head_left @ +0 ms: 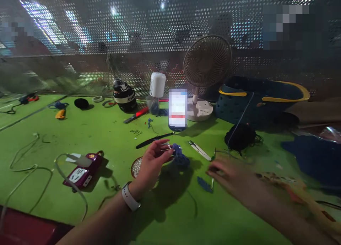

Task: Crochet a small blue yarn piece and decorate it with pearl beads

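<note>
My left hand (151, 163), wearing a white watch band, pinches a small blue crocheted piece (181, 158) with some shiny beads at its upper edge. Just behind that wrist, a shallow dish of white beads (136, 166) is partly covered by the hand. My right hand (226, 170) is blurred, its fingers closed around a thin crochet hook (212, 184) that points up and down. A strand of blue yarn (241, 115) runs from the basket down toward this hand. On the table by the hook lie a small flat blue piece (204, 184) and white thread snips (199, 150).
A lit phone (178, 108) stands in front, with a fan (199, 110) and a dark blue basket (239, 110) behind. A black yarn ball (241, 136) sits at right. Leftward are a purple power strip (84, 172), cables, a black bottle (124, 97) and a red-handled cutter (136, 115).
</note>
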`<state>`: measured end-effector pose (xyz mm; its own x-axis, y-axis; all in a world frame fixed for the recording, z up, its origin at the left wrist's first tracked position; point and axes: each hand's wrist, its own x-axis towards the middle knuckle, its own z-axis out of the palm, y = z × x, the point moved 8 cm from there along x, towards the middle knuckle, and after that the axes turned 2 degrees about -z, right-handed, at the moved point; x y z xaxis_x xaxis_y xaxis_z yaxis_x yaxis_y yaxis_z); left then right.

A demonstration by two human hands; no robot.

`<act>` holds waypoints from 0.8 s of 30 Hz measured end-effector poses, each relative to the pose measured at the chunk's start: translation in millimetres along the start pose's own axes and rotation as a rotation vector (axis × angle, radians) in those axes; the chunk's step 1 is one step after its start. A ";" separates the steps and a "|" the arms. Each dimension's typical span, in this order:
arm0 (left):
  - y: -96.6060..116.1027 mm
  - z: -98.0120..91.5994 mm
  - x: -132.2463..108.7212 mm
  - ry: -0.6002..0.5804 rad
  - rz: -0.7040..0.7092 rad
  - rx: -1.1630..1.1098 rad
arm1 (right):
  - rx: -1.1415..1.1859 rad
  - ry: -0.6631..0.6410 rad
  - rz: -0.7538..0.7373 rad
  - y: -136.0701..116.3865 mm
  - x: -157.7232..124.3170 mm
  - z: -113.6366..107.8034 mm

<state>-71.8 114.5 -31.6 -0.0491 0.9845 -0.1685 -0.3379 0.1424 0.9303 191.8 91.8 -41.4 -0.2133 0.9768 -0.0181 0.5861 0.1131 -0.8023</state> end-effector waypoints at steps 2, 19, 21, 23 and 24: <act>-1.4 -1.3 0.6 0.007 -0.012 -0.001 | -0.241 -0.129 -0.234 -39.5 20.1 43.5; -9.6 6.1 4.2 -0.025 -0.028 0.031 | 0.349 -0.148 -0.121 -64.0 45.5 54.7; -13.8 9.2 2.1 -0.042 -0.048 0.040 | 0.465 -0.144 -0.086 -61.3 47.4 57.2; -17.9 10.7 0.6 -0.059 -0.061 0.032 | 0.520 -0.121 -0.073 -58.7 49.3 57.5; -19.4 11.3 0.3 -0.073 -0.063 0.027 | 0.526 -0.101 -0.078 -58.0 49.9 56.0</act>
<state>-54.6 113.2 -46.0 0.0409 0.9782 -0.2037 -0.3124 0.2062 0.9273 103.4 123.8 -29.1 -0.3294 0.9440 0.0170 0.1008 0.0531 -0.9935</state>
